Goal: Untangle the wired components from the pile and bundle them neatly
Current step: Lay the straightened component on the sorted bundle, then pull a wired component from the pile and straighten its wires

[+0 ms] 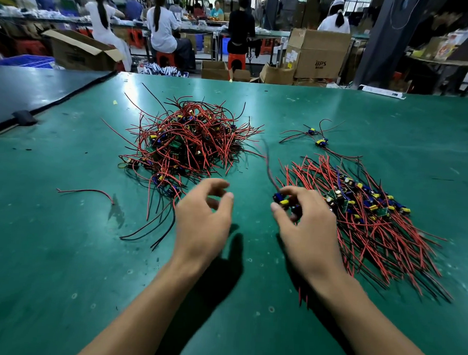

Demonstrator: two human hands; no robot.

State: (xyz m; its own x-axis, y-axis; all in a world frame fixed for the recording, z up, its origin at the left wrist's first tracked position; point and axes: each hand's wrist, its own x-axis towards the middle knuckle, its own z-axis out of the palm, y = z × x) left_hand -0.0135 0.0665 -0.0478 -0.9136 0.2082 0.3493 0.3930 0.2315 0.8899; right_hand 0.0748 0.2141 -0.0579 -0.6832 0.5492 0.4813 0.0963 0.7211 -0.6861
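I count two heaps of wired components on the green mat (63, 250). The tangled pile (186, 140) sits to the far left of my hands, with red and black leads sticking out every way and no one direction to it. The sorted bundle (360, 215) lies to the right. Its leads are all combed along one line, so its long axis runs from far-left to near-right. The little boards with blue and yellow parts form a band across the middle of it.

Beyond the bundle, on the far side, two stray components (317, 137) lie close together but apart from both heaps, their leads reaching out mostly leftward. One loose wire pair (87, 192), red and black, lies alone on the mat left of the pile, roughly left to right, with its right end hooking toward me.

My right hand (303, 223) is at the near-left edge of the sorted bundle. It pinches a single component (280, 199) between thumb and fingertips, blue and yellow parts showing. Its lead (268, 162) trails away from me, up and slightly left. It is blurred, so I cannot tell where it ends.

My left hand (201, 216) hovers just beside the near edge of the tangled pile. The fingers are loosely curved, the thumb and forefinger tips are apart, and nothing is between them. The two hands are near each other but not touching.
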